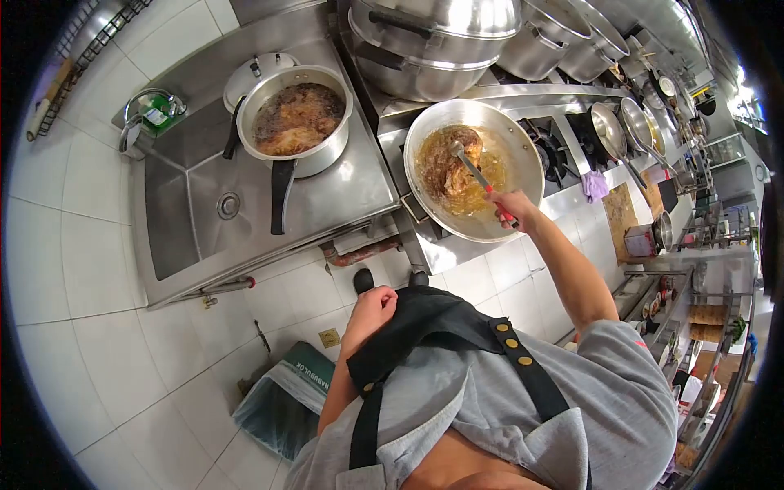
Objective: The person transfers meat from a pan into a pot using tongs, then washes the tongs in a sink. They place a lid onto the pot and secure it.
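My right hand (pixel 511 209) is closed around the red grip of a long metal utensil (pixel 475 173), whose exact kind I cannot make out. The utensil's metal end rests on a large browned piece of meat (pixel 449 170). That meat lies in bubbling yellowish oil in a wide, deep metal pan (pixel 523 147) on the stove. Down by the black apron (pixel 408 322), my left hand (pixel 376 309) hangs at waist height with its fingers curled, and nothing shows in it.
Left of the stove, an uncovered pressure cooker (pixel 343 135) with dark broth stands beside a steel sink (pixel 196 220). Its lid (pixel 253 77) lies behind it. Large steamer pots (pixel 433 49) line the back. A purple cloth (pixel 594 186) hangs at the stove edge. A lined bin (pixel 290 400) stands below.
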Demonstrator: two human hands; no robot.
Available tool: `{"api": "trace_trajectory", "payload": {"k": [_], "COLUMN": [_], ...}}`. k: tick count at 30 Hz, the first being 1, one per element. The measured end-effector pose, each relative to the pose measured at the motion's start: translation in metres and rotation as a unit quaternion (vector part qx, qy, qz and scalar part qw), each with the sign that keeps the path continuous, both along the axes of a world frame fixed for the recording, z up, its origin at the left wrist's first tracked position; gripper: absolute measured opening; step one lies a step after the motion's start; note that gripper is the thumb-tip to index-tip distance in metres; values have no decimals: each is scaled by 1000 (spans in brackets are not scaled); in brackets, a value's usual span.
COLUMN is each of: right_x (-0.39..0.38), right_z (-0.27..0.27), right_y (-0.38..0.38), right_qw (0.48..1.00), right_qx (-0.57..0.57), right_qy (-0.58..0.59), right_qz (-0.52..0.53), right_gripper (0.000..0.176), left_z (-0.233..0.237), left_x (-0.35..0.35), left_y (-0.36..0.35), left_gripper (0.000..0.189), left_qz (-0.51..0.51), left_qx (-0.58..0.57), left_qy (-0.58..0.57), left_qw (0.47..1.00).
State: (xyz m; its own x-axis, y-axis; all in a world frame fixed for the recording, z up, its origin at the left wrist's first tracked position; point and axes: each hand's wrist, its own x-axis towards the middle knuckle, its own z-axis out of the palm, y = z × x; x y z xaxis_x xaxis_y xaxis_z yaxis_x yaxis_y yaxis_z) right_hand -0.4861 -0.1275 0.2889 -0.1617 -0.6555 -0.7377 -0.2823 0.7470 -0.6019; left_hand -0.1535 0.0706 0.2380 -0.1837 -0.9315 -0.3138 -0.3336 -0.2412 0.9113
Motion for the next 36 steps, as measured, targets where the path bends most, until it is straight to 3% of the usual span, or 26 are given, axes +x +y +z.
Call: {"api": "trace_trajectory", "payload": {"k": [5,7,14,24,33,36], "right_x": [2,-4,-17,24,-23,-24], "right_z": [6,6,-19,-29,-60,-76], "right_y": [5,3,-13,-4,10,13], "right_qw": [999,999,997,1000,984,941], "right_qx": [-4,2,51,-13,-17,24], "right_qy": [-31,-26,-42,18,-170,-320], "right_qz": [-16,22,49,3,-48,-107], "right_gripper": [28,29,28,29,26,27], "left_z": [7,4,-22,-34,-18,-14], "left_x": [-2,-2,8,13,-1,-5], "left_y": [-3,-3,9,35,23,24], "left_gripper": [15,15,15,15,15,14], "left_qz": [-17,-10,-4,60,61,53], "left_qx": [-1,7,13,59,50,37], "left_qy": [-20,-27,-70,-88,-159,-177], "left_qw": [1000,1000,997,993,984,982]}}
